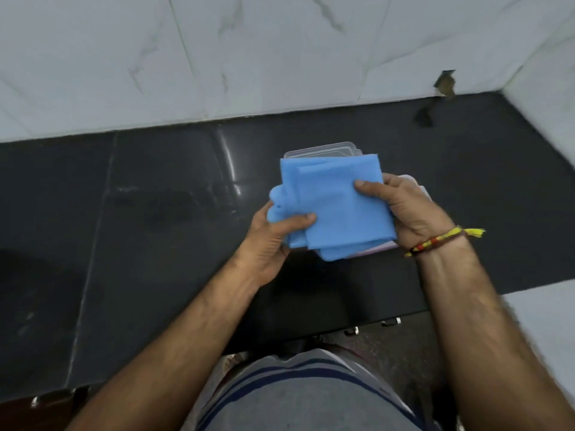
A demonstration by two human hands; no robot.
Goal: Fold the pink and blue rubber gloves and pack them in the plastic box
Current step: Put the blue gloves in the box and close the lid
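Observation:
I hold folded blue rubber gloves (pixel 333 206) in both hands, just above the clear plastic box (pixel 323 149). My left hand (pixel 270 241) pinches the bundle's left side, thumb on top, where blue fingertips stick out. My right hand (pixel 410 209) grips the right edge with its thumb pressed on the top layer. A thin strip of pink glove (pixel 378 248) shows under the blue bundle's near right corner, apparently lying in the box. Most of the box is hidden beneath the blue gloves; only its far rim shows.
The box stands on a dark polished counter (pixel 140 228) backed by a white marble-tiled wall (pixel 217 57). A dark stain or chip (pixel 445 85) marks the wall's right corner. The counter's front edge runs just before my body.

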